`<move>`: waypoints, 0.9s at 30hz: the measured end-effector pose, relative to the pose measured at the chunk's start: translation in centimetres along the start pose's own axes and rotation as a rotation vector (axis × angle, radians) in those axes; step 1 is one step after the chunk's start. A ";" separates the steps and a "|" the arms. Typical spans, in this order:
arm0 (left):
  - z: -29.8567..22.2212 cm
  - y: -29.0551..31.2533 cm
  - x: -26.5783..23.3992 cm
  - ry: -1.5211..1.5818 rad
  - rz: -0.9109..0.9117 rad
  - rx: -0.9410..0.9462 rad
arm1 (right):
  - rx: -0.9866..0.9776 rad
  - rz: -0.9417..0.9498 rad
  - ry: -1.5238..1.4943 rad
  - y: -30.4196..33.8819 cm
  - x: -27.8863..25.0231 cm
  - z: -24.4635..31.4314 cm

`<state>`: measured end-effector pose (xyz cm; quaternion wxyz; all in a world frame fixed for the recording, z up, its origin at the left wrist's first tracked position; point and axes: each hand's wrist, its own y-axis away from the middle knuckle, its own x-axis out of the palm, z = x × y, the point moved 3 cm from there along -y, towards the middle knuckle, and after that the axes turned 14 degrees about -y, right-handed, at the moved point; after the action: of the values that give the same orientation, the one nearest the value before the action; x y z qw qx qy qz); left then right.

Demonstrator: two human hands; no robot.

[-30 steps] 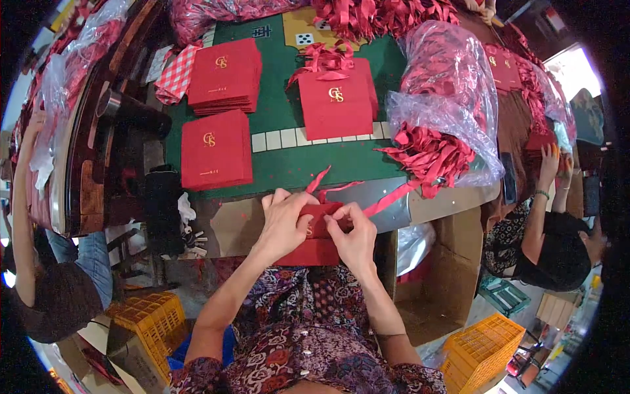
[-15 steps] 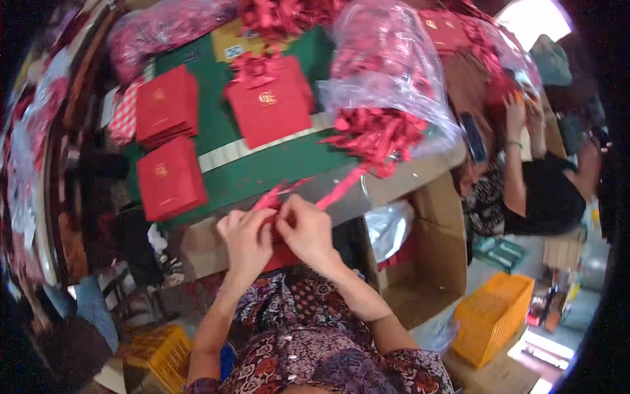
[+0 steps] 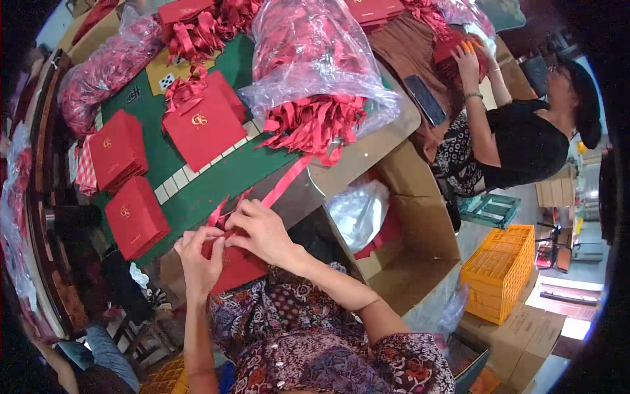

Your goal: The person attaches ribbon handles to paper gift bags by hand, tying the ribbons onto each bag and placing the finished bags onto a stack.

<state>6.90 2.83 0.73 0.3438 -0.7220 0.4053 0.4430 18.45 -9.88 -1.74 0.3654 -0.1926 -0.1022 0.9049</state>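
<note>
A red paper bag (image 3: 241, 270) lies tilted on my lap at the table's near edge. Over its upper edge my left hand (image 3: 200, 257) is closed, thumb and forefinger pinching at the ribbon. Close beside it, nearly touching, my right hand (image 3: 264, 233) is also closed in a pinch there. The fingers hide exactly where the ribbon meets the bag. From them a red ribbon (image 3: 287, 184) slants up to a heap of loose ribbons (image 3: 315, 125) spilling from a clear plastic sack (image 3: 315, 49).
On the green table top (image 3: 203, 213) lie a stack of red bags (image 3: 118, 152), another stack (image 3: 136, 220), and a red bag with ribbons (image 3: 205, 131). A cardboard box (image 3: 426, 236) stands open at my right. Beyond it, a co-worker (image 3: 518, 138) handles red pieces near a phone (image 3: 425, 100).
The view has swung right, so the table sits farther left in it. My hands stay pinched close together, and more of the red bag shows below them.
</note>
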 end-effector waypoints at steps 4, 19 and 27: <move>0.9 0.1 0.6 0.191 0.090 0.000 | 0.062 0.278 -0.089 -0.7 -0.7 -1.4; -1.5 0.0 -0.5 -0.009 -0.095 0.236 | 0.311 0.582 -0.395 -3.5 -2.4 -2.9; -0.4 -0.6 -0.9 0.161 0.038 0.193 | 0.511 0.303 -0.462 -2.8 -0.6 -4.5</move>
<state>7.34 3.00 1.74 0.3694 -0.7110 0.4861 0.3488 22.55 -8.10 -4.70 0.2311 0.1009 0.0767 0.9646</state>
